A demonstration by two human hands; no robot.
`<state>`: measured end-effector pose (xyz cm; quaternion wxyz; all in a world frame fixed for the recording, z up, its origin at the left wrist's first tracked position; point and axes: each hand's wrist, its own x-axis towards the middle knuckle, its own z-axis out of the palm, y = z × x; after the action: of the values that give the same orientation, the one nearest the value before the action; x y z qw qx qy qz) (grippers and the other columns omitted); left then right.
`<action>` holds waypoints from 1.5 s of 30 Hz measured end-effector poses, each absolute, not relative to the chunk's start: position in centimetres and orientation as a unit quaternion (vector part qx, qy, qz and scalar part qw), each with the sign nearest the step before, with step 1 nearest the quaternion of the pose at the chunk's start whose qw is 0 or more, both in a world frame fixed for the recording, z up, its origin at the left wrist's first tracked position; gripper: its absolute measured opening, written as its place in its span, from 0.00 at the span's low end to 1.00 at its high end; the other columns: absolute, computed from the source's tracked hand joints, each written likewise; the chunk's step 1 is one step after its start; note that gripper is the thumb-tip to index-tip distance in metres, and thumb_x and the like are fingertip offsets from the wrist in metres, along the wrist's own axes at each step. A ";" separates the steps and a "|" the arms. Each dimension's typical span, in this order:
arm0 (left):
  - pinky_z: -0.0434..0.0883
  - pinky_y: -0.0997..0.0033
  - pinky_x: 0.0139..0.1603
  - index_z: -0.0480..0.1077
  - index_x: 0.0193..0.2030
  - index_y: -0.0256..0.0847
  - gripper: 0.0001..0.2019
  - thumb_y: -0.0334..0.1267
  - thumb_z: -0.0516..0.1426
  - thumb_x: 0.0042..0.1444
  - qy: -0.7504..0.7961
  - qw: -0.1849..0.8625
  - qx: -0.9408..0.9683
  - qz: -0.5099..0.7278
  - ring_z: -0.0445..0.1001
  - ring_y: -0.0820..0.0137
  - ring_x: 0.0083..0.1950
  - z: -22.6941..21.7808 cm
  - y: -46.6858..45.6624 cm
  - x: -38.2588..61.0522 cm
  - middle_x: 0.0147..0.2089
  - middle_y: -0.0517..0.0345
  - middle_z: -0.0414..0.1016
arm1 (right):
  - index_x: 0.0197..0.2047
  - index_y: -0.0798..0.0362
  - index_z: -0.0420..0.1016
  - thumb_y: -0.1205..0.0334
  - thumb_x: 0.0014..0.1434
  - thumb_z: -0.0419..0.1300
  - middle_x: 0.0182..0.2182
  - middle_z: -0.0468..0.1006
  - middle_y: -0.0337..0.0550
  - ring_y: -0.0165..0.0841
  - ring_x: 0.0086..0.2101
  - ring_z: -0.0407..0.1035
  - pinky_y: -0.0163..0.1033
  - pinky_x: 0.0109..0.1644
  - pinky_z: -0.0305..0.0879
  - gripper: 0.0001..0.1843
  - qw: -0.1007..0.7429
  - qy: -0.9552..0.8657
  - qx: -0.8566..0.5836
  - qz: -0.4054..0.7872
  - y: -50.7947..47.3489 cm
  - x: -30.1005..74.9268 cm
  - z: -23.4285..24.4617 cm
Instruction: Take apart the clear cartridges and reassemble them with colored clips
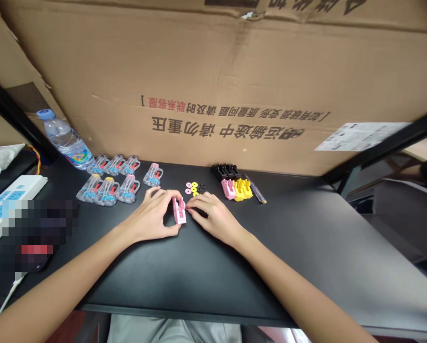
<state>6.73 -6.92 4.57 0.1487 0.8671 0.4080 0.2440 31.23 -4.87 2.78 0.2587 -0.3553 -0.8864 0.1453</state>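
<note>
My left hand [152,214] grips a small pink plastic part [179,210], with the thumb below it and the fingers over its top. The fingertips of my right hand [209,216] press against the part's right side. Just beyond the hands lie several small pink, yellow and black washers [192,187]. To their right are a pink plastic piece [228,189], a yellow plastic piece [243,189] and a black plastic piece [225,171]. A small screwdriver [256,189] lies beside the yellow piece. Several clear plastic packets with red parts [108,190] lie to the left.
All this lies on a black table [270,238]. A large cardboard box [213,85] stands along the far edge. A water bottle [65,140] lies at back left, and a white power strip [9,205] lies at left beside a pixelated blurred patch.
</note>
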 end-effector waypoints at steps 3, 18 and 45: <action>0.52 0.47 0.76 0.61 0.60 0.47 0.26 0.40 0.64 0.57 0.406 0.153 0.867 0.245 0.78 0.59 0.58 4.6 -6.9 6.7 0.57 0.56 0.78 | 0.53 0.49 0.81 0.64 0.74 0.59 0.47 0.83 0.48 0.43 0.46 0.75 0.50 0.53 0.72 0.10 0.263 -0.875 -0.367 0.177 -5.0 30.9 2.9; 0.58 0.51 0.68 0.67 0.57 0.47 0.22 0.43 0.66 0.57 0.397 0.151 0.870 0.251 0.77 0.60 0.52 4.8 -6.8 7.0 0.54 0.58 0.80 | 0.43 0.51 0.78 0.65 0.71 0.59 0.39 0.79 0.45 0.36 0.36 0.74 0.44 0.45 0.73 0.06 0.319 -0.800 -0.394 0.322 -4.9 30.3 2.7; 0.61 0.53 0.66 0.69 0.58 0.44 0.20 0.38 0.63 0.59 0.388 0.112 0.877 0.259 0.80 0.59 0.53 5.1 -7.5 7.4 0.48 0.56 0.81 | 0.48 0.50 0.76 0.52 0.55 0.76 0.32 0.86 0.40 0.36 0.33 0.82 0.45 0.45 0.80 0.22 0.414 -0.582 -0.430 0.551 -5.8 29.1 3.2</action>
<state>7.38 -7.55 5.13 0.1120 0.8773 0.3882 0.2591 29.10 -5.79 3.25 0.4144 -0.4304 -0.5825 0.5511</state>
